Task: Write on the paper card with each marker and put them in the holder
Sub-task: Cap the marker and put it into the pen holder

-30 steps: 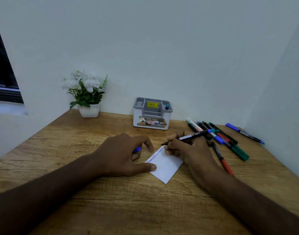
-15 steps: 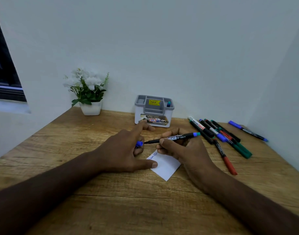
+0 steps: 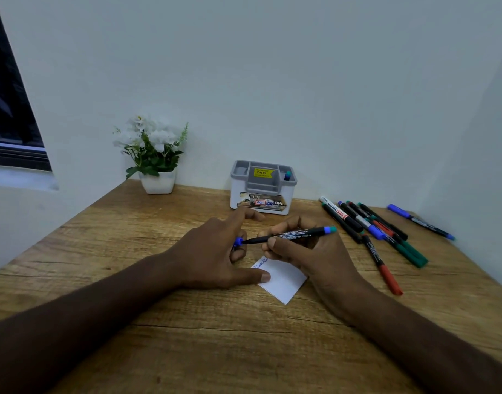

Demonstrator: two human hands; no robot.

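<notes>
table (image 3: 107,268): wooden, set in a white corner; everything below sits on it.
holder (image 3: 262,186): grey and white, at the back wall behind both hands; 1 marker end shows in its right slot.
loose markers (image 3: 372,227): a fan of black, blue, green and red ones right of the hands, 1 blue lying apart near the right wall; all look not yet used.
left hand (image 3: 215,254): thumb flat on the card's near left edge, fingers curled round the blue cap, forefinger stretched forward.
right hand (image 3: 306,251): fingers pinched tight on the marker barrel, held above the card.
paper card (image 3: 282,278): white, between the hands, blue writing on its upper left edge.
marker (image 3: 289,234): nearly level, tip meeting the cap mouth.
cap (image 3: 238,242): blue, mostly hidden in the left hand.
step, judged: recapping. keep the barrel in line with the cap, push straight till seated, then carry it to the holder; a skewed push may ink the fingers.
</notes>
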